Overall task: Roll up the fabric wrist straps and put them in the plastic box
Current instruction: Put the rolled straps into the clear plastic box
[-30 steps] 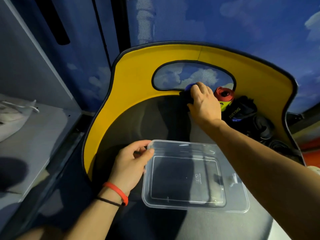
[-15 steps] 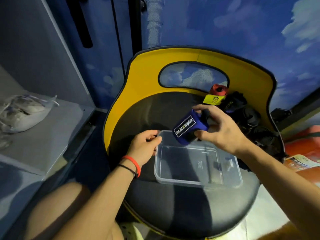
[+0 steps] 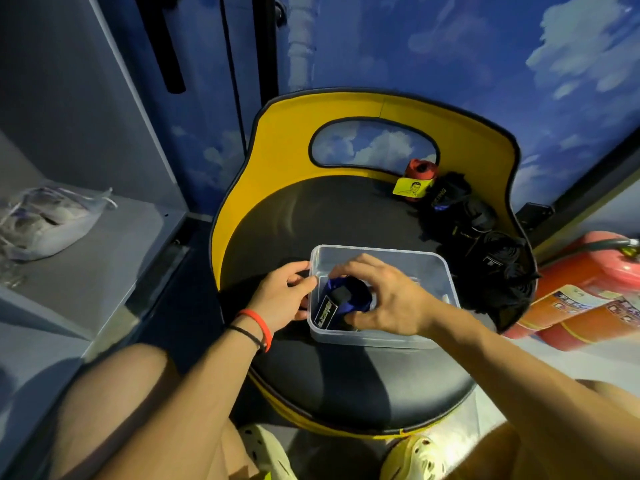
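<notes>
Looking down through the head camera, I see the plastic box [image 3: 445, 271] standing on the black seat [image 3: 311, 220] of a round chair, with its open side up. My right hand [image 3: 391, 299] reaches in over the near rim and its fingers are curled round the blue strap [image 3: 349, 301]. This strap is rolled and is inside the box, in the left half, close to the left wall; I cannot tell if it rests on the bottom. My left hand [image 3: 280, 296] holds the left rim of the box, thumb on the edge and fingers bent against the outer wall. This hand fills most of the room between the box and the left edge of the seat. Beyond the far rim the seat is bare up to the yellow backrest [image 3: 284, 161], and a bare strip of seat lies also between the near wall and the front edge. On the right side there is less room: the black straps [image 3: 460, 216] lie in a pile along the backrest, near the far right corner of the box. The red strap [image 3: 420, 169], rolled, stands against the backrest behind them. A fire extinguisher [image 3: 571, 306] lies on the floor right of the chair, and a grey shelf [image 3: 104, 265] with a bag [image 3: 45, 223] on it is at the left.
</notes>
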Motion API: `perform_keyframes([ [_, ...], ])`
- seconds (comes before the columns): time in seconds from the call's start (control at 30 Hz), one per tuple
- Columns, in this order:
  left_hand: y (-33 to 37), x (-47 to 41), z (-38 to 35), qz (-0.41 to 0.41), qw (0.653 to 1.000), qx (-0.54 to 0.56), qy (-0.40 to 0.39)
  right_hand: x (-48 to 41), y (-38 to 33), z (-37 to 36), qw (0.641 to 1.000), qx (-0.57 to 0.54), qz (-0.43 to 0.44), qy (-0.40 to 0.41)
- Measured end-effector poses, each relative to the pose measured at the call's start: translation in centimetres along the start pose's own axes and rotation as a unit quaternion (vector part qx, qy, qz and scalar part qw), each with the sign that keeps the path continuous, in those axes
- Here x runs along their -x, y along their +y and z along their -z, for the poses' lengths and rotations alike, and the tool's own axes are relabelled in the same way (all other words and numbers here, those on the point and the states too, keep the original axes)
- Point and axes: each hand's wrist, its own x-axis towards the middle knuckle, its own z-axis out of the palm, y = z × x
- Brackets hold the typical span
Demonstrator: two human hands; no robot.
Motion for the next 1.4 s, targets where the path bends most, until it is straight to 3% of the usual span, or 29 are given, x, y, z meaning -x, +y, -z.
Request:
perform_keyframes([
  [0.43,0.6,0.7,0.5,-0.005,0.999,-0.038,-0.026,-0.5,-0.8,-1.0,0.998,-0.017,-0.031,-0.055],
  [0.6,0.3,1.0,0.7,-0.021,0.998,-0.029,-0.059,0.3,-0.8,-1.3,0.989,-0.119,-0.085,-0.037],
  [0.73,0.4,2.1,0.1,-0.097,0.981,-0.163,-0.044,0.6,-0.8,-1.6,0.977,-0.177,-0.112,-0.026],
  [0.8,0.3,2.4,-0.3,-0.085,0.980,-0.179,-0.035,0.9,-0.8,-1.3,0.977,-0.176,-0.117,-0.040],
  [0.87,0.3,2.5,-0.3,-0.071,0.980,-0.181,-0.037,1.0,-0.6,-0.4,0.981,-0.145,-0.124,-0.027],
  [0.97,0.5,2.5,-0.2,-0.073,0.983,-0.164,-0.044,1.3,1.0,2.2,0.980,-0.061,-0.149,0.115],
  [1.07,0.6,2.4,-0.4,-0.073,0.985,-0.152,-0.043,1.7,3.9,5.1,0.954,0.049,-0.185,0.229],
  [1.27,0.9,1.8,-0.8,-0.081,0.985,-0.150,-0.037,2.1,8.2,7.6,0.910,0.228,-0.260,0.229],
  [1.4,0.9,1.6,-1.1,-0.090,0.979,-0.177,-0.042,4.3,9.9,9.2,0.836,0.379,-0.331,0.220],
])
